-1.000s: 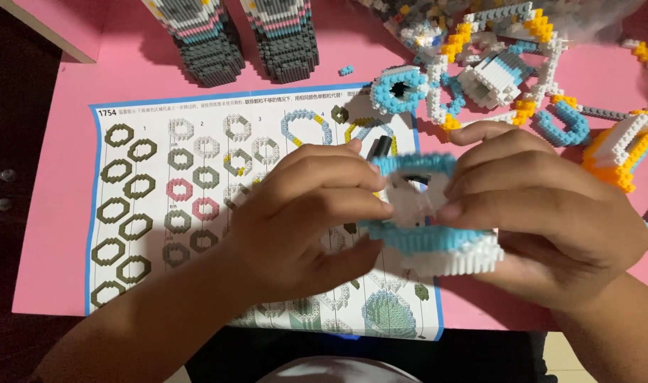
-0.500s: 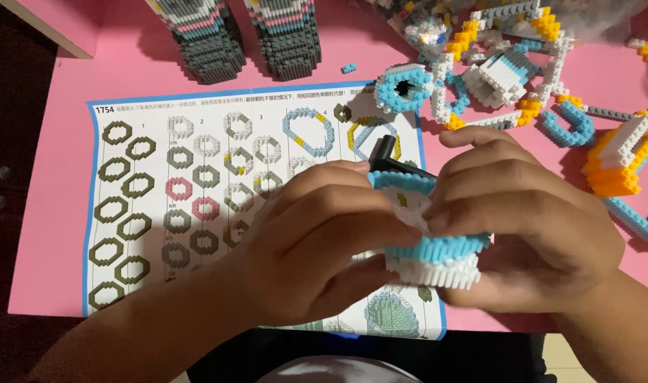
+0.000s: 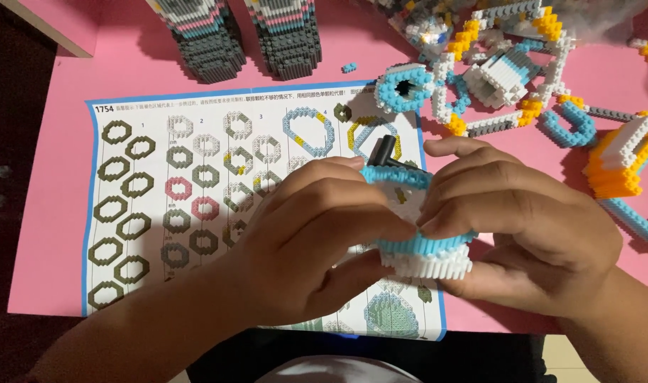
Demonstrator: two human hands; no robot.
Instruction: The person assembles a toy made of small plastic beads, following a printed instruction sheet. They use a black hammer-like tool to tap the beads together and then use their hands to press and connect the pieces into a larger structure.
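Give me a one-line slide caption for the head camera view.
Both hands, left and right, grip a blue-and-white brick model above an instruction sheet.

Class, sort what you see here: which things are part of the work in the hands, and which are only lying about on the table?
In hand:
left hand
right hand
blue and white brick piece, gripped by both
instruction sheet, under the hands

Lying about:
two grey striped brick towers
blue and white ring
loose brick rings
orange and white piece

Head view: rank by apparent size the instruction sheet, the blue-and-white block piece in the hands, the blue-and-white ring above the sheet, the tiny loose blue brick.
1. instruction sheet
2. blue-and-white block piece, held in both hands and partly covered; closer to the camera, so it may look bigger than it is
3. blue-and-white ring
4. loose blue brick
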